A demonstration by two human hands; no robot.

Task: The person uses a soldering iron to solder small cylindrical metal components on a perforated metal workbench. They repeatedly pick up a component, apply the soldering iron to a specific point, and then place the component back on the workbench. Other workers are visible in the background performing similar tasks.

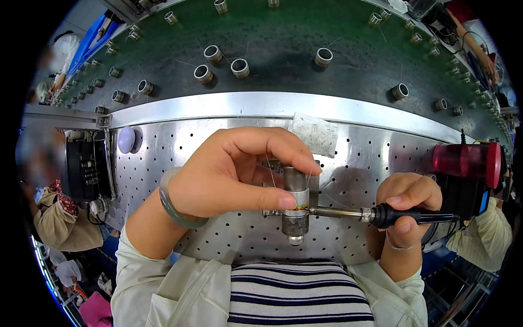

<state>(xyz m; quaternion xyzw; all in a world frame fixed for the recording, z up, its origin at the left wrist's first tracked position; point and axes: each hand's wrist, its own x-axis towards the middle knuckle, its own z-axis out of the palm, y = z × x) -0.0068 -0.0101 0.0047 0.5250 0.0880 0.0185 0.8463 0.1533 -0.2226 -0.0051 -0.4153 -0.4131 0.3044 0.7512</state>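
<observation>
My right hand (408,201) is closed around the black handle of a soldering iron (338,213), whose tip points left. That tip meets the side of a ring-shaped coil part (299,200), at a small yellowish and reddish spot. The part sits around a dark metal post (295,180) with a rounded, shiny near end. My left hand (234,174) grips the coil part from the left, thumb at its near side and index finger at its far side. Thin wires rise near these fingers; their ends are hard to follow.
Beyond the perforated metal table (229,240) runs a green conveyor belt (283,71) with several metal rings trailing wires. A purple knob (126,139) is at the left, a paper sheet (316,133) behind the post. A red cylinder (468,162) stands right. Other people sit at both sides.
</observation>
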